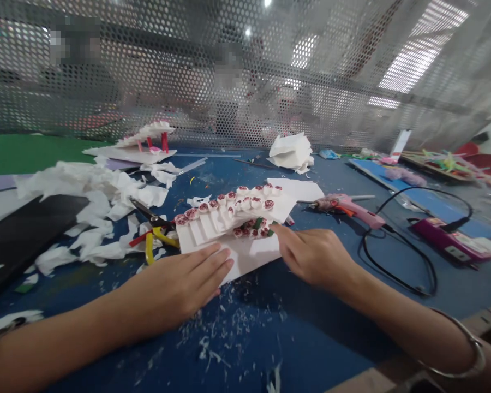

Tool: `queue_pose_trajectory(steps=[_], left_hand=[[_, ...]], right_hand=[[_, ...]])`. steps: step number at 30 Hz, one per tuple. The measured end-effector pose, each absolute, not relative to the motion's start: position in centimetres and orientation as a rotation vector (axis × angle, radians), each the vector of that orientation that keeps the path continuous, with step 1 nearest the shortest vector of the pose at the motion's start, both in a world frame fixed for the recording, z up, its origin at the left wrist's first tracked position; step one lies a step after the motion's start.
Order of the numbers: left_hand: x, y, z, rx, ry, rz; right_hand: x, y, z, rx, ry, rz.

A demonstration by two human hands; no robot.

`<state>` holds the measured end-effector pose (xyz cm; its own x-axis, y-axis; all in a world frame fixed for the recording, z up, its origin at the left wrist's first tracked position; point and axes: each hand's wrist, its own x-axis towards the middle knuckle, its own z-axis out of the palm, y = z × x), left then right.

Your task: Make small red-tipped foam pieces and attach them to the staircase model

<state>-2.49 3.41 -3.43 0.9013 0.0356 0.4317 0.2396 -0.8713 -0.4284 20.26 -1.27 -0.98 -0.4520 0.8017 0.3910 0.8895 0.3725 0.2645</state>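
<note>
White foam staircase model [213, 226] with red-white rosettes [245, 203] sits mid blue bench [303, 338]. Left hand [180, 286] fingers flat, released, pinning its base steady; right hand [313, 255] fingers touch lower rosettes, grasp unclear.

Two bare hands low in the view, both forearms reaching forward and inward.

The left hand [175, 289] lies flat with the palm down, its fingers [213, 262] stretched straight and close together, pointing up and to the right; the left forearm [65, 338] comes in from the lower left corner, almost level; the right hand [315, 256] shows its back to the camera, the knuckles raised and the fingers bent forward, the fingertips [279, 232] gathered toward the upper left; whether they pinch anything is hidden by the hand itself; the right forearm [393, 311] enters from the lower right corner; the two hands are near each other but apart.
</note>
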Motion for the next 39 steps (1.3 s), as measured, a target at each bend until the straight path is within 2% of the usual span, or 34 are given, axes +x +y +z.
queue_pose_trajectory(steps=[2, 7, 11, 17, 21, 26, 39], left_hand=[[-2.6, 3.4, -3.4, -2.562, -0.167, -0.571], [-3.0, 3.4, -3.4, -2.537, -0.161, -0.417], [-3.7, 4.7, -3.4, -2.437, -0.447, -0.459], [-5.5, 6.7, -1.8, -2.497, -0.619, -0.511], [-6.7, 7.0, -1.1, -2.569, -0.518, -0.719], [-7.1, 7.3, -0.6, -2.557, -0.45, -0.798], [-6.1, 9.1, 0.8, -2.421, -0.702, -0.773]], right_hand=[[21.0, -1.1, -0.6, -1.472, -2.303, -0.594], [23.0, 0.5, 0.1, -1.749, -2.079, -0.298], [23.4, 1.3, 0.4, -1.813, -2.058, -0.129], [23.0, 0.9, 1.0, -1.687, -1.954, 0.06], [23.1, 0.8, 2.1, -1.54, -1.724, 0.374], [22.6, 0.8, 3.6, -1.293, -1.802, 0.816], [19.3, -1.1, 5.2, -1.156, -1.997, 0.715]])
